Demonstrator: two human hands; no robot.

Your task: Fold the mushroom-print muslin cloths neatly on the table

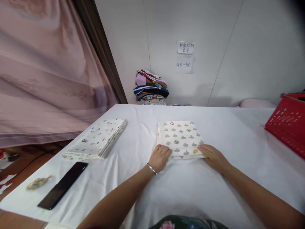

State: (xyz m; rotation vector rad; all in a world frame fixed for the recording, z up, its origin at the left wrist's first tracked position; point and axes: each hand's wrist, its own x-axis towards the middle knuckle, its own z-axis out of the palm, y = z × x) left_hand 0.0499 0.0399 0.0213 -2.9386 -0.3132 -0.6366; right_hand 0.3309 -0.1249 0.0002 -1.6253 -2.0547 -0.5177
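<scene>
A folded white cloth (182, 135) with grey, green, red and yellow mushroom-like prints lies flat on the white-covered table (228, 136). My left hand (160, 157), a bracelet at its wrist, grips the near left corner with curled fingers. At the near right corner, my right hand (213, 156) pinches the cloth's edge, thumb and fingers pressed together. To the left rests a second folded cloth (95, 138), white with small dark prints and several layers thick; neither hand touches it.
On the table's left side are a black phone-like slab (63, 184) and a small tan bundle (38, 183). A red plastic basket (287, 122) stands at the right edge. Behind the table rises a stack of folded fabrics (151, 87). A pink curtain (47, 70) hangs at left.
</scene>
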